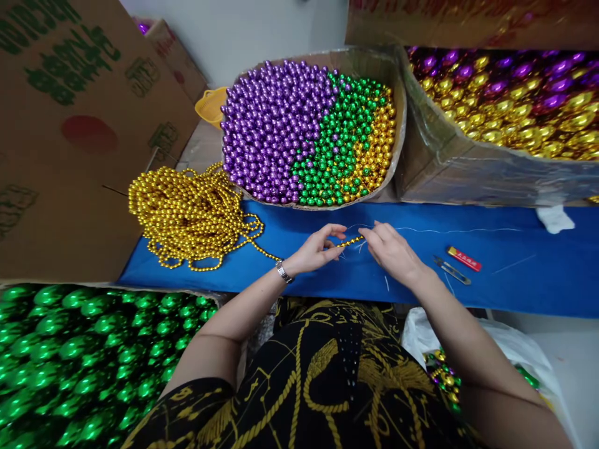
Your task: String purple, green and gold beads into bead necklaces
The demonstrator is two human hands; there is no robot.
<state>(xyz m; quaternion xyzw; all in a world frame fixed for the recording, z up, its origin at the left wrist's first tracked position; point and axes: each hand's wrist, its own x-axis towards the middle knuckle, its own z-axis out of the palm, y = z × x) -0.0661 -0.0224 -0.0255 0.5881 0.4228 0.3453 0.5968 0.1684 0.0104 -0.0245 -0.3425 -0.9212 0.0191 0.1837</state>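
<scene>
A long strand of small gold beads lies heaped on the blue table at the left, and its free end runs right to my hands. My left hand pinches that end of the strand. My right hand pinches the same end from the other side, along with a thin white thread that trails right across the table. Both hands hover just above the blue surface, fingertips almost touching.
A round box of loose purple, green and gold beads stands behind my hands. Another box of purple and gold beads sits at right, green beads at lower left. Small snips and a red lighter lie right of my hands. A white bag holds beads at lower right.
</scene>
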